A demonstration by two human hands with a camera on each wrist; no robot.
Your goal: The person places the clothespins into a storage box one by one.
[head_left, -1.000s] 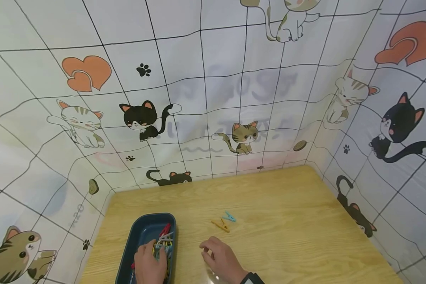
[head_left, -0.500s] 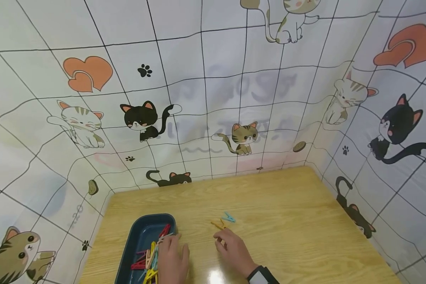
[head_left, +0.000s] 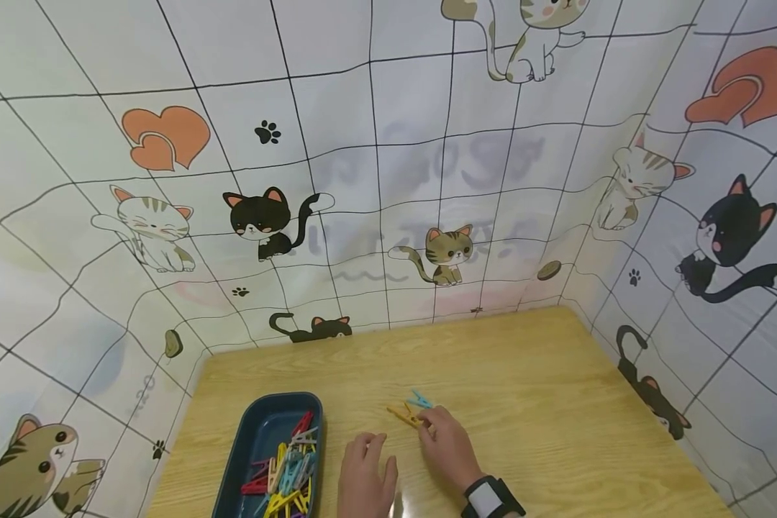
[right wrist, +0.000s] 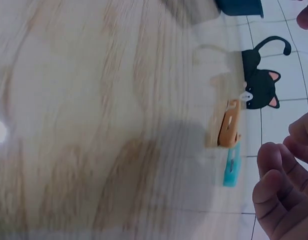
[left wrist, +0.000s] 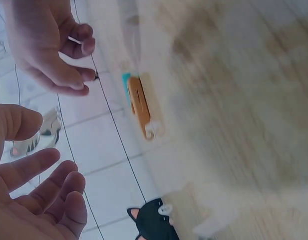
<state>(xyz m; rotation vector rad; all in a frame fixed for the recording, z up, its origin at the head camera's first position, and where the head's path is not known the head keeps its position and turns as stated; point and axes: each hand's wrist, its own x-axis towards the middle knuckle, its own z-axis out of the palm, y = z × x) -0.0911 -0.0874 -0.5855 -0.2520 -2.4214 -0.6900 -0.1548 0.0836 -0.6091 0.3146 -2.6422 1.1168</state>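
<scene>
A yellow-orange clothespin (head_left: 404,415) and a light blue clothespin (head_left: 421,399) lie close together on the wooden table. My right hand (head_left: 449,447) is beside them, its fingertips overlapping the near end of the yellow-orange one in the head view. In the right wrist view its loosely bent fingers (right wrist: 271,200) hold nothing, and both clothespins (right wrist: 229,125) lie apart from them. My left hand (head_left: 365,475) is over the table to the right of the blue tray (head_left: 251,415), fingers spread and nothing in them. Several mixed-colour clothespins (head_left: 290,467) are piled in the tray.
The tray stands at the left of the wooden table (head_left: 524,374). Cat-printed white sheeting (head_left: 362,180) rises behind the table and along both sides. A dark band with a pale face (head_left: 488,498) is on my right wrist.
My left hand has moved right, out of the tray to above the table. My right hand has moved forward and right, up to the two clothespins, which lie where they were.
</scene>
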